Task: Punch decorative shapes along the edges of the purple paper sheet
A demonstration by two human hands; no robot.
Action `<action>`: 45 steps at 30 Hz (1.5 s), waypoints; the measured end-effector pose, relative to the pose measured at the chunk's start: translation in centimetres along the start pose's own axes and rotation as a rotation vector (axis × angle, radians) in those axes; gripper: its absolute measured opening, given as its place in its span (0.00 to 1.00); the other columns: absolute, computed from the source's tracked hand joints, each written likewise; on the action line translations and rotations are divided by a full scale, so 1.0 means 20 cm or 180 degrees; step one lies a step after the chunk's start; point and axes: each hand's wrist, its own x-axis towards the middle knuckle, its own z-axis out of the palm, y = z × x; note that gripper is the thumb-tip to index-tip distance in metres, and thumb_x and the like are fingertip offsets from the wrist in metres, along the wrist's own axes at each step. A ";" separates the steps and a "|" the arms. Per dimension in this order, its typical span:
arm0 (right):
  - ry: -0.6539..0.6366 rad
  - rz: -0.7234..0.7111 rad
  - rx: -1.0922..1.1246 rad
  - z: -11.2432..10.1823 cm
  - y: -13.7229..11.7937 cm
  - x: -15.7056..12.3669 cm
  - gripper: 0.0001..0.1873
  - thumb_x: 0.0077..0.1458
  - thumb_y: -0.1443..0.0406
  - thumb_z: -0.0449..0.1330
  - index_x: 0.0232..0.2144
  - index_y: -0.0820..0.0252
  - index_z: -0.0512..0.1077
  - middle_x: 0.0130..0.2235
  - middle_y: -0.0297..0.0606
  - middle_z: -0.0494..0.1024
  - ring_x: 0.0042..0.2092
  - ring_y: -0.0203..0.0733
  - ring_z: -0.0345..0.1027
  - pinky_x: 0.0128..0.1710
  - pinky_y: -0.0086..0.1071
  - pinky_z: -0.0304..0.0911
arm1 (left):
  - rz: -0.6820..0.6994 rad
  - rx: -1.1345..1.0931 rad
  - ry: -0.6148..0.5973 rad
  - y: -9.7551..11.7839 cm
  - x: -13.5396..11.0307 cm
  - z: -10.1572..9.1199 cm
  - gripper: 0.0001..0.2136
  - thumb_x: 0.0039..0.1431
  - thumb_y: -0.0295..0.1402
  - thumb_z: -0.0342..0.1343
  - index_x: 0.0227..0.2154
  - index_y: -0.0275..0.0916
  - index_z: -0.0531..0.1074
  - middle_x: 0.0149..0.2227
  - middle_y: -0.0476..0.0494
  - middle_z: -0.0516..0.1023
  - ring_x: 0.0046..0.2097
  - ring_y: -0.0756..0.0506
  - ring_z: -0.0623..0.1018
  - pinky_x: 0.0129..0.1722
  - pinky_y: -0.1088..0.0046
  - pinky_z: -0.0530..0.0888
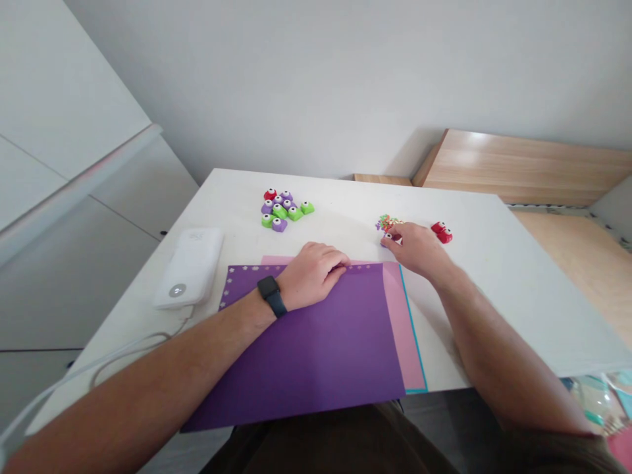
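Note:
A sheet of purple paper [316, 349] lies before me, with small flower-shaped holes along its top and upper left edges. My left hand [311, 275], a dark watch on its wrist, rests on the top edge, thumb and curled fingers closed on the paper. Beyond the sheet's upper right corner, my right hand [412, 247] grips a small purple craft punch [388, 239] between thumb and fingers, partly hiding it. Just behind it is a heap of tiny coloured paper cut-outs [388, 222]. Pink paper [407, 329] and a blue-edged sheet show from under the purple one.
Several red, purple and green craft punches [279, 209] stand grouped at the back left of the white table [336, 220]. Two red punches [442, 232] sit right of my right hand. A white power bank [190, 266] with a cable [143, 339] lies on the left.

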 end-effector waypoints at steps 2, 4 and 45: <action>-0.0023 0.0019 -0.0053 -0.01 0.01 -0.02 0.17 0.64 0.53 0.57 0.39 0.57 0.79 0.41 0.44 0.82 0.42 0.48 0.74 0.39 0.37 0.60 | 0.0020 -0.0037 -0.0012 0.00 0.01 0.00 0.05 0.67 0.29 0.54 0.41 0.39 0.75 0.41 0.45 0.81 0.45 0.44 0.78 0.51 0.63 0.70; 0.0001 0.0008 -0.0103 -0.02 0.02 -0.04 0.18 0.64 0.52 0.57 0.39 0.58 0.79 0.41 0.44 0.82 0.42 0.48 0.74 0.39 0.37 0.61 | 0.0036 -0.0063 -0.0026 0.01 0.04 0.01 0.05 0.67 0.29 0.54 0.41 0.39 0.75 0.41 0.45 0.82 0.44 0.45 0.79 0.50 0.63 0.71; -0.0615 0.0543 0.2813 -0.03 -0.04 -0.67 0.25 0.61 0.50 0.61 0.55 0.54 0.67 0.54 0.45 0.77 0.49 0.46 0.76 0.48 0.43 0.75 | -0.2708 -0.0663 0.0029 0.09 -0.56 -0.35 0.22 0.63 0.51 0.54 0.54 0.44 0.71 0.49 0.41 0.80 0.49 0.36 0.79 0.49 0.57 0.77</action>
